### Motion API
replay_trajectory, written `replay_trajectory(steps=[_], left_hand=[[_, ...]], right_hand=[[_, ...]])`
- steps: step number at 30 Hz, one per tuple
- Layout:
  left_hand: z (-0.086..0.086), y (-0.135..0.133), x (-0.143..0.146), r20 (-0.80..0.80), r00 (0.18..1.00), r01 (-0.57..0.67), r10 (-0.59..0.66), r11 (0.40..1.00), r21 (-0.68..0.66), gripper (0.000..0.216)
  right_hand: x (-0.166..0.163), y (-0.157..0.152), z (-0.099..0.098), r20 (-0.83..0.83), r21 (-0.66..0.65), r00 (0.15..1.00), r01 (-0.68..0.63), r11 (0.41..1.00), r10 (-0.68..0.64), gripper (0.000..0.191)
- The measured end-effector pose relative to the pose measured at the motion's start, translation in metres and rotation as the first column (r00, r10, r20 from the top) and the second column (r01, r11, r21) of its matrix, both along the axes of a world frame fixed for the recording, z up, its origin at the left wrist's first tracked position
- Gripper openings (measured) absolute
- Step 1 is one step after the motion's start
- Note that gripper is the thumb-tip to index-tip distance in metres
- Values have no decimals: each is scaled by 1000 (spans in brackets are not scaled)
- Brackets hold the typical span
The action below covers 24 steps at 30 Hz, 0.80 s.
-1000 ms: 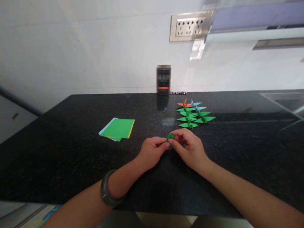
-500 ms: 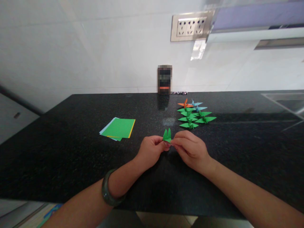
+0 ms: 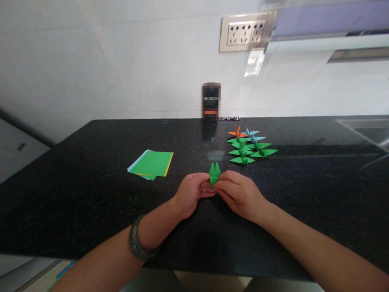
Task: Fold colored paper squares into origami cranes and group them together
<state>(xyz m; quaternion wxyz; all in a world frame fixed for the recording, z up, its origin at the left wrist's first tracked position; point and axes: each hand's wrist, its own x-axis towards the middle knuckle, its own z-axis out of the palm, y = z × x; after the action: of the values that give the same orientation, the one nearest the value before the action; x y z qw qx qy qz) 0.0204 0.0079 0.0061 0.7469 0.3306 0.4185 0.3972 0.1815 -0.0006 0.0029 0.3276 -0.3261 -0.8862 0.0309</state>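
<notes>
A small piece of folded green origami paper (image 3: pixel 214 174) stands between my hands, its two narrow points facing up. My right hand (image 3: pixel 241 196) pinches its lower right edge between thumb and fingers. At its left edge is the thumb of my left hand (image 3: pixel 191 194), whose other fingers reach behind and below the paper; their tips are partly hidden. To the right, beyond my right hand, sit several green paper cranes (image 3: pixel 242 160), an orange crane (image 3: pixel 238 133) and two light blue cranes (image 3: pixel 251 132).
A stack of square paper sheets (image 3: pixel 152 163), green on top with yellow and pale blue edges, lies left on the black countertop (image 3: pixel 91 194). A pixelated phone-like object (image 3: pixel 211 101) leans on the wall beside a beaded strap (image 3: pixel 230 119). A sink edge (image 3: pixel 361 134) shows at right.
The folded green paper has turned so more of its face and its lower tip show. My left fingers have loosened and straightened behind it, while my right hand has shifted slightly left.
</notes>
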Motion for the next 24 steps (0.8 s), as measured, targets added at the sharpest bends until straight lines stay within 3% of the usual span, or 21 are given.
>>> replay_trajectory(steps=[3,5,7,10,12,24], left_hand=[[-2,-1,1,-71,997,17,-11,996,87,26],[-3,-1,1,-94,995,40,-28,990,135,26],[-4,-1,0,-109,994,44,-27,986,163,27],[-2,-2,-1,-169,985,62,-28,978,199,29],[-2,-3,0,-204,979,78,-33,972,221,30],[-10,-1,1,-230,972,104,-40,956,273,29]], right_hand=[[-2,-1,1,0,-29,1000,-26,999,26,20],[-4,-1,1,-99,-95,994,-43,995,34,16],[-5,-1,1,-261,-219,960,42,975,-100,10],[-6,0,-2,-371,-501,849,157,851,-375,15],[-6,2,-4,-355,-615,847,108,781,-397,19],[-5,4,-10,-351,-631,860,75,772,-371,15]])
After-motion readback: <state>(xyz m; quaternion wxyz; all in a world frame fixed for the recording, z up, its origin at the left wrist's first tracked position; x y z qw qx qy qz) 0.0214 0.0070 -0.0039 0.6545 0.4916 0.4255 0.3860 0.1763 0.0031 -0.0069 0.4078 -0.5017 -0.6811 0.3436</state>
